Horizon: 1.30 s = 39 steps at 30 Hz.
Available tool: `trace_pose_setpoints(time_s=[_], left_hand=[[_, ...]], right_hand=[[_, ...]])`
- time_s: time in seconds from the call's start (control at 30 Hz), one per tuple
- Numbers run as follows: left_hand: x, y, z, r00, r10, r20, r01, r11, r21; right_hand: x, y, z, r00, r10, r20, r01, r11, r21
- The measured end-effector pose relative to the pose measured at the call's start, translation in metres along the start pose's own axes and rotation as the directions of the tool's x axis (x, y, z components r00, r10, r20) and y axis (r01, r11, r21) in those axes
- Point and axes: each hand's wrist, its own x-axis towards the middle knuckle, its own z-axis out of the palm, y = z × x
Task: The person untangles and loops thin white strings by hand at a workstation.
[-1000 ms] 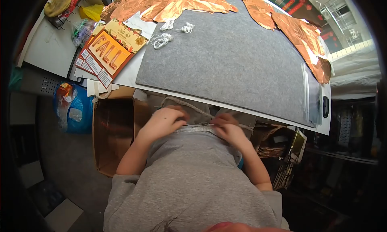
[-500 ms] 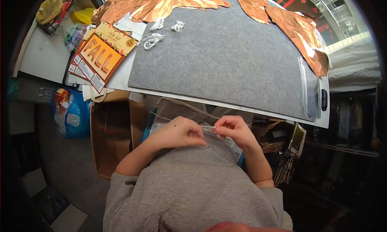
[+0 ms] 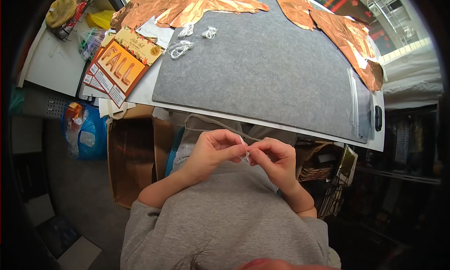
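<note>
Above my lap, just off the table's near edge, my left hand (image 3: 216, 151) and my right hand (image 3: 274, 159) meet fingertip to fingertip. Between them is a small length of white string (image 3: 244, 153), mostly covered by the fingers. My left thumb and index finger pinch it, with a strand running up over the index finger. The right thumb and index finger are closed on it too. Several similar white string bundles, one a larger coil (image 3: 180, 49), lie on the grey felt mat (image 3: 267, 68) at its far left.
Copper foil balloons (image 3: 206, 5) lie along the mat's far side and right edge (image 3: 347, 40). Printed "FALL" packages (image 3: 117, 66) rest at the left. Clear plastic sleeves (image 3: 362, 110) lie at the right. Below left stand a brown paper bag (image 3: 133, 152) and a blue bag (image 3: 89, 134).
My hands have come together, and the string stretched between them is now bunched at the fingertips. The left hand has turned and risen slightly. The view has shifted a little.
</note>
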Motion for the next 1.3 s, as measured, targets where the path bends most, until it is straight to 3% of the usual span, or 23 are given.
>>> trace_pose_setpoints(time_s=[0.1,0.23,0.3,0.5,0.67,0.73,1.03,1.13,1.2,1.3], left_hand=[[0.001,-0.003,0.003,0.997,0.077,-0.027,-0.077,0.997,0.001],[0.001,-0.002,0.004,0.985,0.172,-0.003,-0.172,0.983,0.062],[0.0,-0.003,0.003,0.984,0.178,-0.024,-0.176,0.982,0.075],[-0.002,-0.005,-0.001,0.973,0.225,-0.047,-0.222,0.973,0.063],[-0.006,-0.007,-0.006,0.958,0.288,-0.002,-0.286,0.953,0.097],[-0.006,-0.006,-0.007,0.932,0.359,0.052,-0.359,0.933,-0.021],[-0.009,0.007,0.002,0.926,0.376,0.021,-0.346,0.873,-0.345],[-0.005,0.002,-0.009,0.889,0.45,0.086,-0.394,0.847,-0.358],[-0.006,0.002,-0.013,0.885,0.459,0.074,-0.397,0.828,-0.396],[-0.01,0.004,-0.02,0.883,0.467,0.04,-0.39,0.779,-0.492]], right_hand=[[0.001,-0.004,0.003,0.999,-0.052,-0.01,0.05,0.991,-0.123],[0.001,-0.001,0.001,1.0,-0.022,0.016,0.024,0.996,-0.083],[0.001,-0.003,0.001,0.998,0.066,0.0,-0.066,0.988,0.139],[0.0,-0.006,0.001,0.993,0.106,-0.055,-0.084,0.947,0.309],[-0.001,-0.001,0.0,0.991,0.053,-0.122,-0.016,0.958,0.287],[-0.001,-0.001,-0.001,0.99,0.041,-0.136,-0.002,0.96,0.279],[0.001,-0.002,-0.008,0.978,-0.071,-0.198,0.119,0.963,0.243],[0.002,-0.005,-0.008,0.966,-0.114,-0.23,0.182,0.937,0.298],[0.001,-0.009,-0.012,0.963,-0.107,-0.249,0.219,0.847,0.484],[-0.006,-0.015,-0.03,0.962,-0.087,-0.257,0.234,0.749,0.62]])
